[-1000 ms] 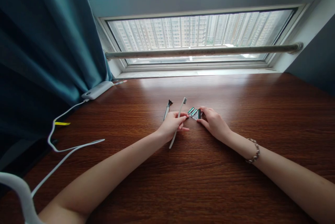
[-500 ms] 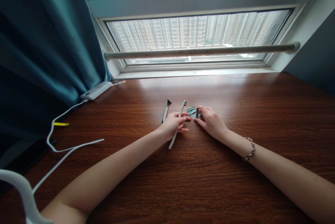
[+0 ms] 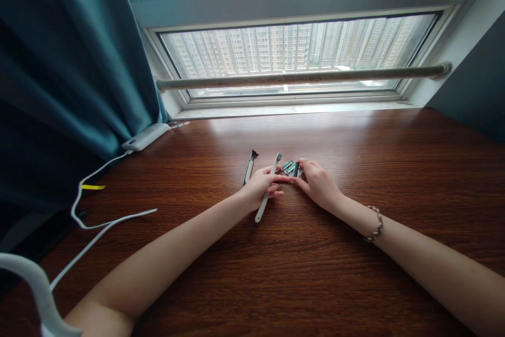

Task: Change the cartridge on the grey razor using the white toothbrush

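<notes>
My left hand (image 3: 261, 185) is closed around a white toothbrush (image 3: 269, 186), its bristled head pointing away toward the window. Just right of it, my right hand (image 3: 317, 183) pinches a small clear pack with green and black razor cartridges (image 3: 291, 168), which lies on the dark wooden table (image 3: 276, 274). The fingertips of both hands almost meet beside the pack. A razor handle (image 3: 250, 165) lies on the table just left of my left hand, untouched.
A white power bank (image 3: 145, 136) lies at the table's far left by the teal curtain (image 3: 67, 63), and its white cable (image 3: 98, 211) trails toward the near left edge. A window with a metal rail (image 3: 300, 77) runs behind the table.
Both hands have drifted slightly closer together over the cartridge pack. The toothbrush head has turned a little in my left hand.
</notes>
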`<state>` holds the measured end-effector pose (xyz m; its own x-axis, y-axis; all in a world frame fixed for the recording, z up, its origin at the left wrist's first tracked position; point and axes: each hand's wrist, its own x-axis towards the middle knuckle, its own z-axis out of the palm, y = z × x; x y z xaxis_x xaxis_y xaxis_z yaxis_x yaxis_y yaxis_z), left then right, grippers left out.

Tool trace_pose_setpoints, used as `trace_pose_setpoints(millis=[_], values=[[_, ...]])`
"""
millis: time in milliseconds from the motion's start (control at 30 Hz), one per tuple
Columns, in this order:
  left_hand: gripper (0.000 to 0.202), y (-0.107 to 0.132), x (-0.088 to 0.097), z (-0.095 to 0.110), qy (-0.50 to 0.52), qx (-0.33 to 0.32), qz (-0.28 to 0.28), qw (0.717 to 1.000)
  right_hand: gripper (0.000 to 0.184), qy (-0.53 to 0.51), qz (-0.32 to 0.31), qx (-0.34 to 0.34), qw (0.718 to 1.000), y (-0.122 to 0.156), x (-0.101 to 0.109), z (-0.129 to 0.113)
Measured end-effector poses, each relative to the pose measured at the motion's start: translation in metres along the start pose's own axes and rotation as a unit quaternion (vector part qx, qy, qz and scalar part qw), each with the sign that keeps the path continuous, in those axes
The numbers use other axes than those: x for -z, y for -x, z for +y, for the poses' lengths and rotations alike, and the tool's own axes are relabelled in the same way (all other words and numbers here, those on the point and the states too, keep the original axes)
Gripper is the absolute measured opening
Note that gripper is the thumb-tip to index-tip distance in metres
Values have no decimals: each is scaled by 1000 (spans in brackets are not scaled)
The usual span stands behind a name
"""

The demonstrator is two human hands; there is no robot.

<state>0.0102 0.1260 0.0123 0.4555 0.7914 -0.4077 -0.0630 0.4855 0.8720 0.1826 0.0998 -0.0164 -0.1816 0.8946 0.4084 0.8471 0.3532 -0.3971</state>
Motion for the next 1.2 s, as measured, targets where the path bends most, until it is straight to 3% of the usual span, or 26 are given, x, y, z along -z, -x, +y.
trace_pose_setpoints(millis=[267, 433, 567, 700, 800, 933, 1200], values=[[47, 8, 1, -2, -23, -3, 14, 1000, 33, -32, -10, 37, 999, -2, 3, 7], [31, 12, 9, 2, -4, -10, 35, 999, 38, -134, -26, 67, 988, 3, 14, 10], [27, 14, 14, 4, 43, 26, -24, 998, 40, -163, -41, 122, 978, 8, 27, 5], [20, 16, 13, 2, 72, 22, -93, 993, 43, -153, -19, 172, 973, 9, 37, 1], [18, 19, 9, 2, 74, 18, -106, 991, 42, -137, 7, 164, 977, 8, 41, 0], [19, 26, 3, 5, 85, 12, -77, 993, 40, -123, 28, 139, 982, 7, 45, -2], [19, 31, -1, 3, 93, -2, -66, 993, 42, -130, 31, 127, 983, 8, 46, -5]])
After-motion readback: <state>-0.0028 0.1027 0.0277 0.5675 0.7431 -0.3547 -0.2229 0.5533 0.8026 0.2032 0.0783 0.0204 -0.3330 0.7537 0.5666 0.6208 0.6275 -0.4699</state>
